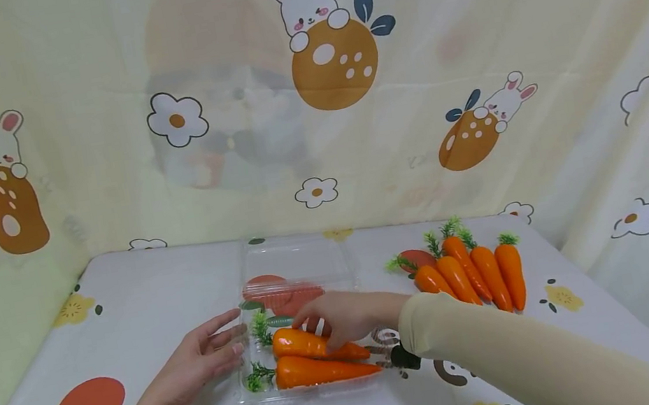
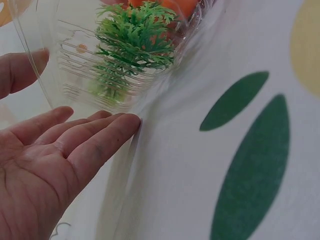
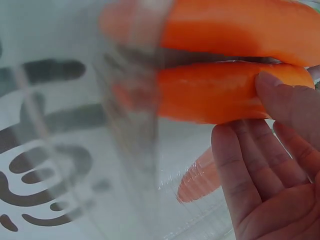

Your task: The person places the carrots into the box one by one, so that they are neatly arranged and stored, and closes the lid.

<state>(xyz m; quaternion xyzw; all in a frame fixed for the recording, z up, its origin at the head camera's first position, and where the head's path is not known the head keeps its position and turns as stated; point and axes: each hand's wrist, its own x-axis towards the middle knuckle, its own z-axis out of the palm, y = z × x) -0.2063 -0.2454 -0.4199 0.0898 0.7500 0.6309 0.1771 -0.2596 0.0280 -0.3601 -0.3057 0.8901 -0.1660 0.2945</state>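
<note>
Two orange toy carrots lie side by side in a clear plastic box [image 1: 245, 385], their green leafy tops toward its left wall. My right hand [image 1: 348, 313] reaches into the box from the right and holds the back carrot [image 1: 294, 342], thumb on its upper side and fingers along its far side. Nearer to me lies the front carrot [image 1: 319, 369]. At the box's left end is my left hand [image 1: 199, 358], its fingers extended. In the left wrist view, those fingertips come right up to the ribbed wall, with a leafy top [image 2: 135, 37] behind it.
Several more carrots [image 1: 491, 279] with green tops lie in a fan at the back right. The box's clear lid [image 1: 295, 257] is folded back toward the curtain [image 1: 247, 193] behind the table. A printed cloth [image 1: 154, 293] covers the table.
</note>
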